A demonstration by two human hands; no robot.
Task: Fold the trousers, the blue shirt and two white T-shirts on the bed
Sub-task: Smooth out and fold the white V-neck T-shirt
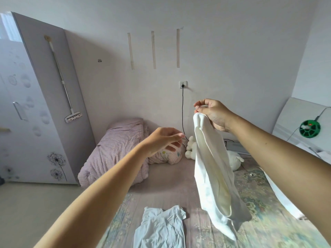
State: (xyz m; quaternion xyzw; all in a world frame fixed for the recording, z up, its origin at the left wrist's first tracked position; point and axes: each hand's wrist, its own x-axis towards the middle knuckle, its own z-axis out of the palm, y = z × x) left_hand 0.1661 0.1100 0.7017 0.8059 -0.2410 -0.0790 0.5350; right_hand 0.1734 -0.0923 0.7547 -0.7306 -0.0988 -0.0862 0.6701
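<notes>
- Two hands up over bed (172, 185).
- R hand (213, 114) pinches white T-shirt (213, 176), hanging below it.
- L hand (163, 140) empty, fingers loose, prob. relaxed.
- 2nd white T-shirt (161, 228) lies below L hand.

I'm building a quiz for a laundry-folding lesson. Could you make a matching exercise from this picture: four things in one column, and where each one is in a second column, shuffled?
Things:
1. white garment
2. pale blue garment
3. plush toy
4. mop

Places:
A. hung on the wardrobe side
B. lying on the bed, near the camera
C. hanging from the right hand
D. at the head of the bed, by the wall

Pairs: 1-C, 2-B, 3-D, 4-A
</notes>
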